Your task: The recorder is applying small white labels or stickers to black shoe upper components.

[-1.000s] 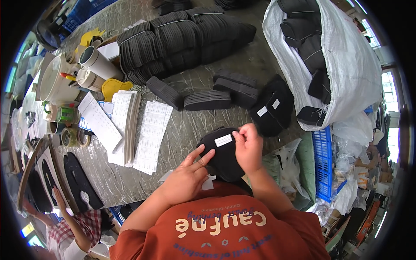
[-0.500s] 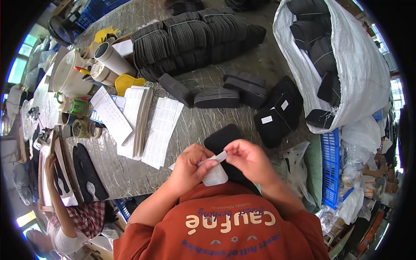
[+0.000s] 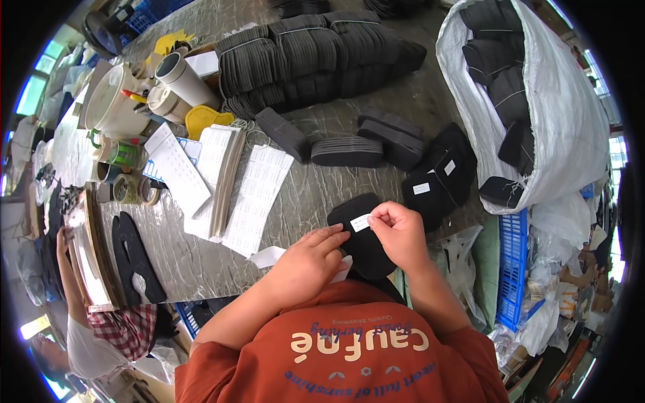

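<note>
A black insole-shaped foam piece point(image 3: 371, 254) lies at the table's near edge in front of me. Between thumb and finger, my right hand point(image 3: 401, 234) pinches one end of a small white label point(image 3: 360, 223), which lies over the upper part of that piece. My left hand point(image 3: 308, 260) is closed around a strip of white label paper point(image 3: 267, 256), whose ends stick out on both sides of it. Its fingertips reach to the left edge of the black piece. Further right is a black bundle point(image 3: 430, 176) bearing two white labels.
Beyond my hands lie small black stacks point(image 3: 347, 152) and a long row of tied black bundles point(image 3: 295, 57). A white woven sack point(image 3: 557, 127) with more bundles stands right, above a blue crate point(image 3: 512, 269). Label sheets point(image 3: 259, 195) and cups point(image 3: 185, 77) are left. Another person point(image 3: 101, 342) works lower left.
My hands have moved apart from the label paper they both held. My right hand has carried a single label onto the black piece; the left keeps the paper.
</note>
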Motion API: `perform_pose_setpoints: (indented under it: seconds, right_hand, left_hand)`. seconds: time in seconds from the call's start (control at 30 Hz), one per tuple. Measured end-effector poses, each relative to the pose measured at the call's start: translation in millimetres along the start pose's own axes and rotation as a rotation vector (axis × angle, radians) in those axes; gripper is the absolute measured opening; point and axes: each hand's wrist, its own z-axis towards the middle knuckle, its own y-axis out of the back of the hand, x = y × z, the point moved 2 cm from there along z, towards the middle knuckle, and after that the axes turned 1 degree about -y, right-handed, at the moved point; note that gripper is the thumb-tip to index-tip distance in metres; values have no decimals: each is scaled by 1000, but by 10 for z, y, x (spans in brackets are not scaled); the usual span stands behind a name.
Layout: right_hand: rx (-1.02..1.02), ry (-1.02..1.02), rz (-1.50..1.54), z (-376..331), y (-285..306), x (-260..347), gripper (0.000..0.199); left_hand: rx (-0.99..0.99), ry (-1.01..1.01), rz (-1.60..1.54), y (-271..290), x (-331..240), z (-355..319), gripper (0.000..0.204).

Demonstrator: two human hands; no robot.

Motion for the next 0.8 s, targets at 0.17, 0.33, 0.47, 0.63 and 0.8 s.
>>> perform_pose_setpoints:
  seconds: [0.17,0.33,0.47,0.63,0.8]
  right_hand:
    - [-39,-14,-26,18,-99,-46,5]
    - [-42,-26,-26,21,-120,-35,6]
    - [-52,-23,-39,14,-121,-22,7]
    - [-60,16,-62,20,-128,-86,5]
    - [-149,-16,-179,6,-139,-58,29]
  left_hand:
    - [-3,-1,5,-16,-16,-10,22]
    - [-1,-1,-6,-19,-4,-19,23]
    - [-1,6,-11,-11,-2,13,22]
    - [24,-11,36,-52,21,26,22]
    - [55,12,81,-45,-12,46,22]
